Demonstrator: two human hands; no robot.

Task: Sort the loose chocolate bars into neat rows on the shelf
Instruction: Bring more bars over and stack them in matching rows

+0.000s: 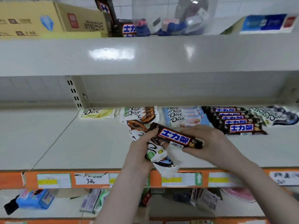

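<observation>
A brown Snickers bar (176,137) is held over the shelf (90,143); my right hand (208,143) grips its right end. My left hand (140,151) clutches a bunch of white Dove bars (155,152) and touches the Snickers bar's left end. At the back of the shelf lie rows: a yellow Dove bar (97,113), a green-and-brown Dove stack (139,114), a light blue Dove stack (184,116), a Snickers row (234,120) and a dark blue Dove stack (275,116).
The shelf's orange front edge (129,179) carries price labels. Above, an upper shelf (145,54) holds a cardboard box (48,18), a Snickers box (127,28) and a clear bag. Below, a lower shelf holds blue packets (34,199) and other goods.
</observation>
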